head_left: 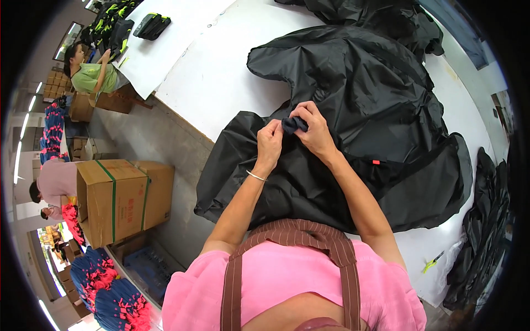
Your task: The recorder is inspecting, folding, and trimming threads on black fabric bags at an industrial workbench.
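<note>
A large black fabric cover lies spread and wrinkled over the white table, with a small red tag on it. Above its middle, my left hand pinches one side of a small bunch of dark navy fabric. My right hand grips the other side, its fingers curled over the top. Whether the bunch is joined to the cover, I cannot tell. Part of the cover hangs past the table's left edge, beside my left forearm.
Small yellow-green snips lie at the right near more black fabric. A cardboard box with green straps stands to the left. A person in green works at the far left table, near a black bag. Blue-and-pink bundles are stacked lower left.
</note>
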### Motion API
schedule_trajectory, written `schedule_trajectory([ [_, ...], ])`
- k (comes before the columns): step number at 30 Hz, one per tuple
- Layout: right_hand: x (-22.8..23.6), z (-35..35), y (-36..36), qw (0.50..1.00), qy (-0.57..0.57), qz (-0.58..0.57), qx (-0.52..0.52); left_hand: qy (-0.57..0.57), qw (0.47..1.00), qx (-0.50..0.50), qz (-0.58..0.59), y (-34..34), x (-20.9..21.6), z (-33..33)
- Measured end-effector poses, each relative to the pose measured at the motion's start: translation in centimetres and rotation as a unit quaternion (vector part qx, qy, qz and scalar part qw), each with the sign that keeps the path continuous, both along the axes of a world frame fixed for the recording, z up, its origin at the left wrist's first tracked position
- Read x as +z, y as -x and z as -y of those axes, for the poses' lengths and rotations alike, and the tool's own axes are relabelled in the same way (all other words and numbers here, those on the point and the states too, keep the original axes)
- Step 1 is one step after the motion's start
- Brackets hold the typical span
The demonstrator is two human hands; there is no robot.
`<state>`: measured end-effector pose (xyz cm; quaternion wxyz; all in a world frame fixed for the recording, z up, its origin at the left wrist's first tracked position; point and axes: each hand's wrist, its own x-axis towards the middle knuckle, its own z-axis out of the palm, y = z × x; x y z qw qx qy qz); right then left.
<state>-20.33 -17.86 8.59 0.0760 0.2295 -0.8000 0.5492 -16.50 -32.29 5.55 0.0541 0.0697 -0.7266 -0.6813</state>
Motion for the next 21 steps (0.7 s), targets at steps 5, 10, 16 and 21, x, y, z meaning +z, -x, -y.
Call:
schedule_trajectory([
  [5, 1.1, -1.2, 0.9, 0.996, -0.066, -0.004, 0.065, 0.066, 0.997, 0.012, -0.030, -0.4, 0.3, -0.8],
  [10, -0.3, -5.7, 2.5, 0.995, -0.103, -0.003, 0.010, 0.086, 0.989, 0.023, -0.118, 0.0, 0.9, -0.2],
  [16, -1.1, -6.5, 0.5, 0.930, 0.050, 0.350, 0.098, 0.047, 0.998, -0.017, -0.041, 0.1, 0.4, 0.2],
  [21, 1.9, -3.9, -3.8, 0.878, 0.098, 0.434, 0.175, -0.007, 1.000, -0.022, -0.006, 0.2, 0.1, -0.1],
])
